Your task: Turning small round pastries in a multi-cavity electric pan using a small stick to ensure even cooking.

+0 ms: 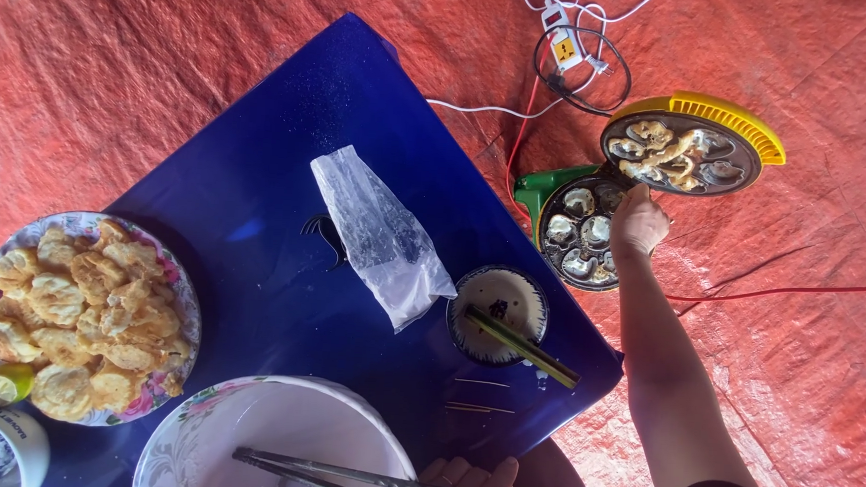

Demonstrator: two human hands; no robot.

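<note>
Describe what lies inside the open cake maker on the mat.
Pale cakes sit in the moulds of the base and the raised lid. The right hand covers some of the base's moulds.

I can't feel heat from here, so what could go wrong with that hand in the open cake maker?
The right hand reaches into the open cake maker, likely hot, so bare fingers could burn. The raised lid might drop on it. The white cable and red cable lie loose nearby and could snag.

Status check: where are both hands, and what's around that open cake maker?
Right hand reaching into the open cake maker, small cakes in its moulds. Left hand holds tongs over the white bowl. Power cords lie beside the maker.
</note>
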